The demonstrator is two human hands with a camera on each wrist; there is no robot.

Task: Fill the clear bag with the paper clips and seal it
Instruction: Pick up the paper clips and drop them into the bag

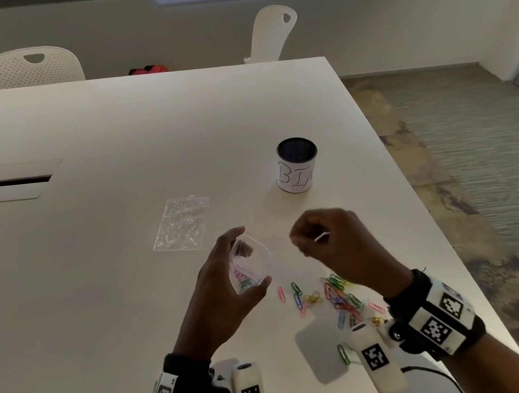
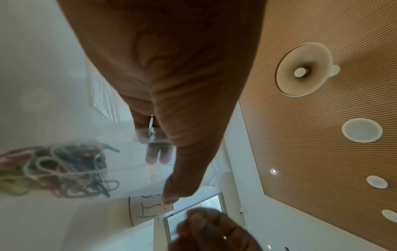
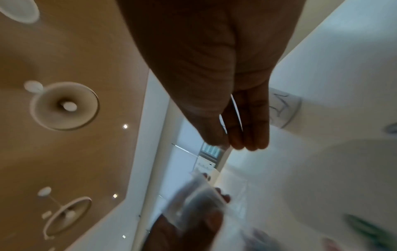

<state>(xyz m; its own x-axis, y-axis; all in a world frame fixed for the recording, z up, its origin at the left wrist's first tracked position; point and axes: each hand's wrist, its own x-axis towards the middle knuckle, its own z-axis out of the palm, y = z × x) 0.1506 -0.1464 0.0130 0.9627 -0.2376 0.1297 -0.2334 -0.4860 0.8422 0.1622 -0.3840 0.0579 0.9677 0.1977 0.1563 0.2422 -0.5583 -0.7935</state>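
Left grip [image 1: 231, 288] curls round the open bag [image 1: 251, 261]; right grip [image 1: 328, 240] pinches a white clip [image 1: 321, 237]; more clips [image 1: 337, 295] on the bench [image 1: 106, 125].

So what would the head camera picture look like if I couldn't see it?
A left hand holds open a clear bag with some paper clips inside, while the right hand pinches a white clip beside it. More colourful paper clips lie on the white table, near a spare bag and a labelled cup.

cup [image 1: 298, 165] behind clips [image 1: 337, 295] (table [image 1: 89, 127]) — bag [image 1: 250, 261] left
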